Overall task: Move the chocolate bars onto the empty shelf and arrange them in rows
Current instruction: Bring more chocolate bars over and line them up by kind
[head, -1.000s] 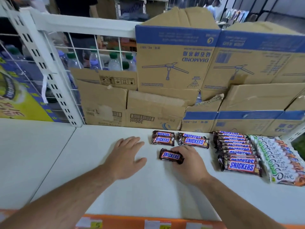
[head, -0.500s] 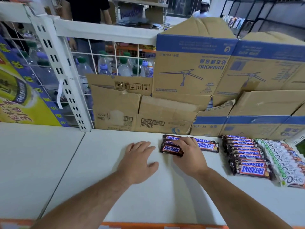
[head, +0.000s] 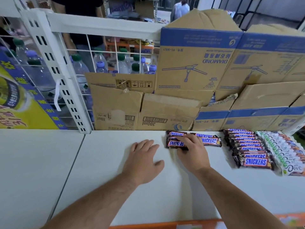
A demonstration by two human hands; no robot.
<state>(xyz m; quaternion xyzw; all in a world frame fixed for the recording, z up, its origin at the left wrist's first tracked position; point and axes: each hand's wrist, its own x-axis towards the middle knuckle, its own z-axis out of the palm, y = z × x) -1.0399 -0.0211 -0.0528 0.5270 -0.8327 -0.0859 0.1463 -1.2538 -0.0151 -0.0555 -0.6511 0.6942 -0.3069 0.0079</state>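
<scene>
Mid-placement, by the look of it. Gripping a brown-wrapped Snickers bar with a blue-and-white logo (head: pixel 175 143) in the right hand (head: pixel 192 152), fingers draped over the top, thumb tucked at the near edge. Bar lying flat on the white shelf board (head: pixel 115 187), logo up, butted against a small cluster of matching Snickers bars (head: pixel 209 140) near the back edge. Can't tell how many in that cluster, as the fingers cover part of it.

Resting the left hand (head: pixel 143 162) flat on the board just beside the bar. Fingers spread and relaxed, holding nothing, not touching the bar.

Further right, apart from the cluster: a long overlapped row of Snickers bars (head: pixel 247 151), then a touching row of white-wrapped Dove bars (head: pixel 283 152). Brown cardboard cartons with blue bands (head: pixel 165 111) walling off the back edge.

Judged step: seating this bar as the front one of the new left column. Not yet let go.

Next move calls for:
- squaring the long edge to its neighbour, no skew
- lifting the fingers straight up, to avoid dragging the rear bars out of line
- fetching another bar; supply not in view
</scene>
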